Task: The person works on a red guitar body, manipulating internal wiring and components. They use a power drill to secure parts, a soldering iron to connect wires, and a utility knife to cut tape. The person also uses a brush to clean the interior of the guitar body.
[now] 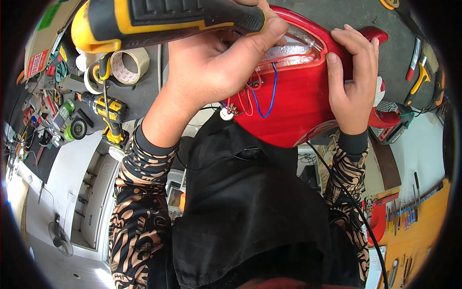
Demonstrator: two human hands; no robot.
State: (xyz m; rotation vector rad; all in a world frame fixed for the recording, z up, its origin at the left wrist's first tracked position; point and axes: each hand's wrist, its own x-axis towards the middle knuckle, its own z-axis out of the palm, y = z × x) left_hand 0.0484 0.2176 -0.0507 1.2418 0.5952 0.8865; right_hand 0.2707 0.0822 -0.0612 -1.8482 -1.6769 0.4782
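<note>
A glossy red electric guitar body [284,113] lies face up across the top centre. Its open cavity is lined with silver foil [291,50]. A blue wire [275,91] and several red wires loop out of it, and a small white round part [226,113] sits at the body's left edge. My left hand [211,70] is closed round a yellow-and-black tool handle [163,23], raised close to the camera; its working end is hidden behind my fingers. My right hand [353,79] rests on the body right of the cavity, fingers apart, thumb by the cavity's rim.
Left on the dark bench are a tape roll [138,60], a yellow-handled screwdriver [104,72], a cordless drill [109,108] and a cardboard box [45,29]. A yellow-handled tool [422,79] lies at the right. A black cable [353,200] runs over my right sleeve.
</note>
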